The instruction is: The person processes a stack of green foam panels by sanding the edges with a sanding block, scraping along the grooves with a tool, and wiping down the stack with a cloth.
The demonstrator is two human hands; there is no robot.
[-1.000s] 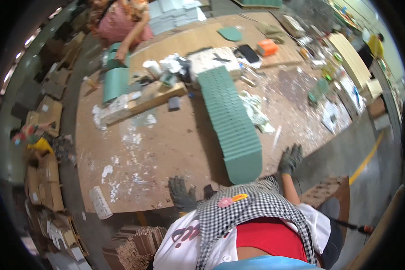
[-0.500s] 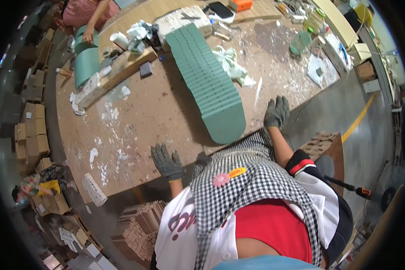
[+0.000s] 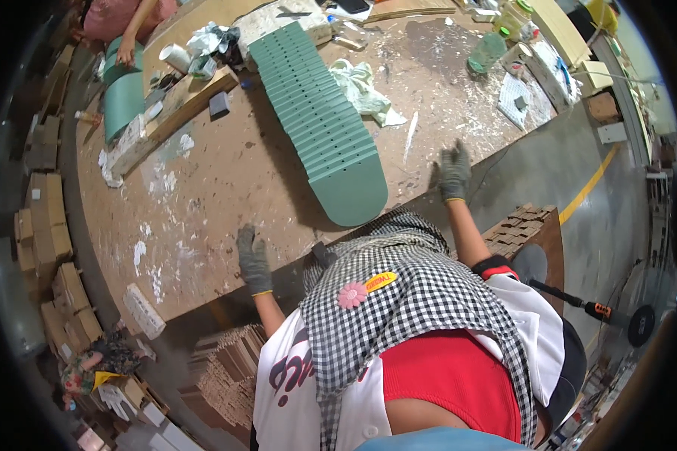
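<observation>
A staggered stack of green round-ended panels is lying across the worktable, its near end pointing at the person's checked apron and its far end resting on or against a white-smeared block. The block is probably propping that end up, since a dark shadow is running along the stack's left side. The panels are overlapping like stair treads, each one exposing a narrow strip with small dark spots; the stagger is presumably keeping every edge within reach. Both gloved hands are flanking the near end, apart from it: the left hand is opening wide over the table's near edge, and the right hand is extending its fingers near the right-hand edge; neither is visibly holding anything, and whether either is touching the tabletop I cannot tell. The gloves are likely guarding skin from edges or smears. A crumpled pale cloth is lying just beside the stack, perhaps placed handy for wiping. Across the table, a co-worker's hand is reaching onto curved green pieces beyond a wooden beam.
</observation>
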